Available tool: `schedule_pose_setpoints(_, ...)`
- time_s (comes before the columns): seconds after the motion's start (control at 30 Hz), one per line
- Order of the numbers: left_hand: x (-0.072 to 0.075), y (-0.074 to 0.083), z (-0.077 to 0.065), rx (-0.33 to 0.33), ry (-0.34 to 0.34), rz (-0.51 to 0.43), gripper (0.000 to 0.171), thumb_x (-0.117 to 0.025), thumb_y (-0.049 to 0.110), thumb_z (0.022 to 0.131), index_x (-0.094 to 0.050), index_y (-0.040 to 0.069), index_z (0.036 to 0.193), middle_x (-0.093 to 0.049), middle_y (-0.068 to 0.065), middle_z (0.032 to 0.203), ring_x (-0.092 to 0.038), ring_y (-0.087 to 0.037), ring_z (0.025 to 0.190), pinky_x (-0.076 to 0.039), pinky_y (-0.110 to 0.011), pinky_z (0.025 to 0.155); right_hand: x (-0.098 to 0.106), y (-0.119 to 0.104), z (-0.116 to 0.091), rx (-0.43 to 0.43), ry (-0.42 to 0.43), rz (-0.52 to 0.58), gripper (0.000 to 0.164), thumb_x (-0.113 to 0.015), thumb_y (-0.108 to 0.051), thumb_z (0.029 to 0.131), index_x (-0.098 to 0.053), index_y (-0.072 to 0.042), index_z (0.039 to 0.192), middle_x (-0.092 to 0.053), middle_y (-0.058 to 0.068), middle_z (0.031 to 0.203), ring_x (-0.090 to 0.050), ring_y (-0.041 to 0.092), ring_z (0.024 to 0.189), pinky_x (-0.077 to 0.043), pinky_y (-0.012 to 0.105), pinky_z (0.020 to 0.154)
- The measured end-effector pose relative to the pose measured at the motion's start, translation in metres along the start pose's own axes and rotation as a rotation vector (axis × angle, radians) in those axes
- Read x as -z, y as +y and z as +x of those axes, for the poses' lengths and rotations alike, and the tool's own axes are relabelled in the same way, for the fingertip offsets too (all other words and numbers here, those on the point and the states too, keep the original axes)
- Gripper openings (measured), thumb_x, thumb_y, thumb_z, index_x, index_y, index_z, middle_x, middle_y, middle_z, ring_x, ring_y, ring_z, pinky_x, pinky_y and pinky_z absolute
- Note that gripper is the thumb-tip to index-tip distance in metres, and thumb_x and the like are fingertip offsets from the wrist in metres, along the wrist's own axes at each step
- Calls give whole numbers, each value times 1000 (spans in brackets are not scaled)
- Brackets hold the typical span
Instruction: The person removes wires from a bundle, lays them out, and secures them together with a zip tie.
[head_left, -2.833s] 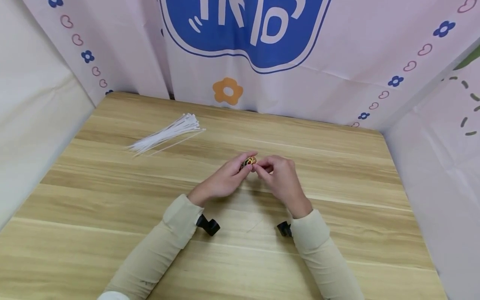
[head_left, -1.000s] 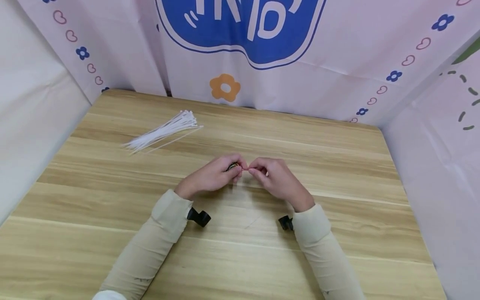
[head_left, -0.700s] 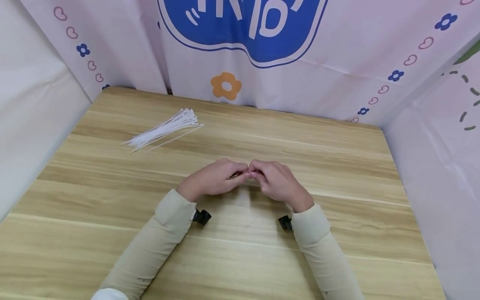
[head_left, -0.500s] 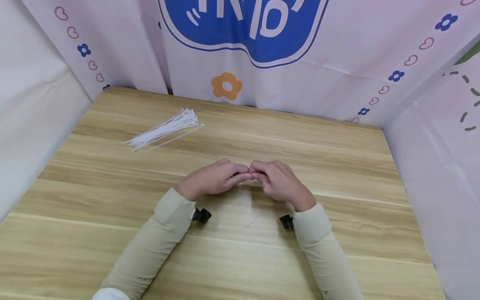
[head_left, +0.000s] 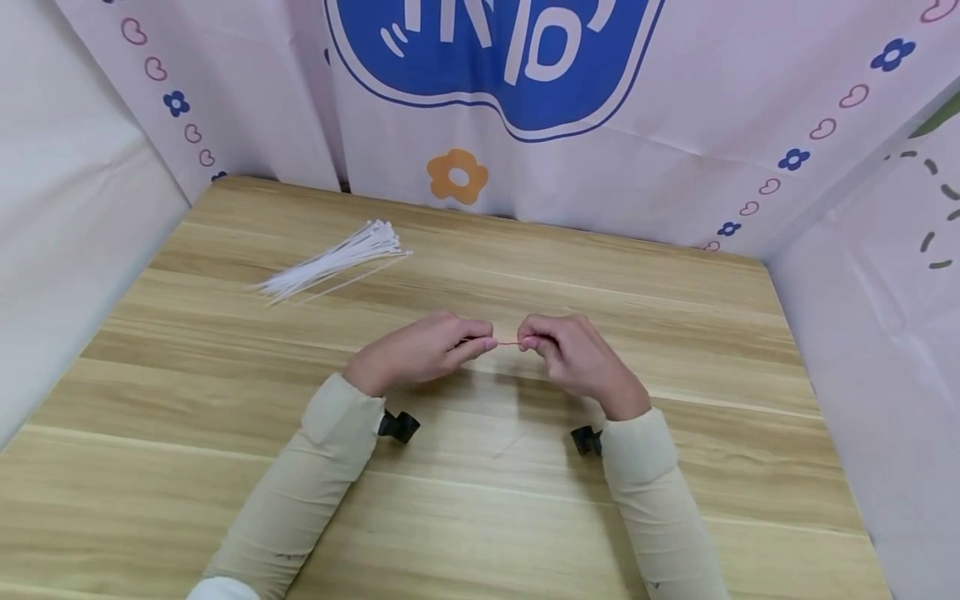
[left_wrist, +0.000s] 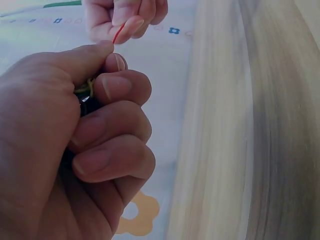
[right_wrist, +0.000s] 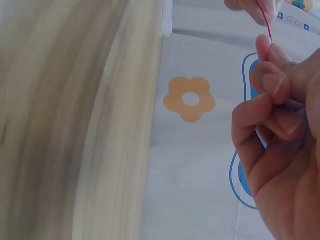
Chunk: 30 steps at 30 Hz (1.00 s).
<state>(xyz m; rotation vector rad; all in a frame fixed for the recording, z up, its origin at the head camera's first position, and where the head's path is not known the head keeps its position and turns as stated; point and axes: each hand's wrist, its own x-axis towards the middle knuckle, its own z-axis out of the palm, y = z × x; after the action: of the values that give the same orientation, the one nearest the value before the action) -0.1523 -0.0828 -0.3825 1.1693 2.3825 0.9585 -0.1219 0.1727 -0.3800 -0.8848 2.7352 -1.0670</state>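
A thin red wire [head_left: 507,342] stretches nearly level between my two hands, above the table. My left hand [head_left: 420,350] pinches one end of it between thumb and forefinger. In the left wrist view, that hand's other fingers curl round a mostly hidden bundle, where yellow-green strands [left_wrist: 86,88] and dark parts show. My right hand [head_left: 585,357] pinches the wire's other end with thumb and forefinger. The right wrist view shows the red wire [right_wrist: 266,22] running taut from those fingertips to the left hand.
A pile of white cable ties [head_left: 333,262] lies at the back left of the wooden table [head_left: 675,333], one tie slightly apart. A printed cloth [head_left: 720,108] hangs behind the table's back edge. Black wrist mounts [head_left: 400,427] stick out below both cuffs.
The hands came together over the multicoloured bundle, touching half a second ago. Now they are apart, the right hand having moved right, with red wire showing between them. The bundle has become hidden in the head view.
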Motion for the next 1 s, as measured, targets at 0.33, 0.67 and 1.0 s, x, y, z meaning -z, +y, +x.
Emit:
schedule_pose_setpoints(0.33,8,-1,-4,17,-8,-16,29,-47,25,114,-56,15,88,-38,9,70,-34,-7,60,-33,-25,60,5,4,-2,16,57,-3,17,-60,-4,106,-72,-9,95,-70,11,83,-38,8,57,-42,25,60)
schedule_pose_setpoints(0.67,7,-2,-2,-4,35,29,28,-46,20,113,-55,15,86,-42,7,70,-36,-6,59,-33,-25,60,10,5,-4,-1,47,-10,15,-62,-5,105,-72,-9,94,-67,9,80,-45,10,59,-43,25,60)
schedule_pose_setpoints(1.0,-2,-3,-1,33,71,6,28,-46,17,113,-55,14,87,-43,5,71,-36,-7,59,-35,-25,59,-13,-10,4,-93,48,-47,28,-51,-31,112,-72,-14,103,-59,-4,79,-52,11,70,-44,30,66)
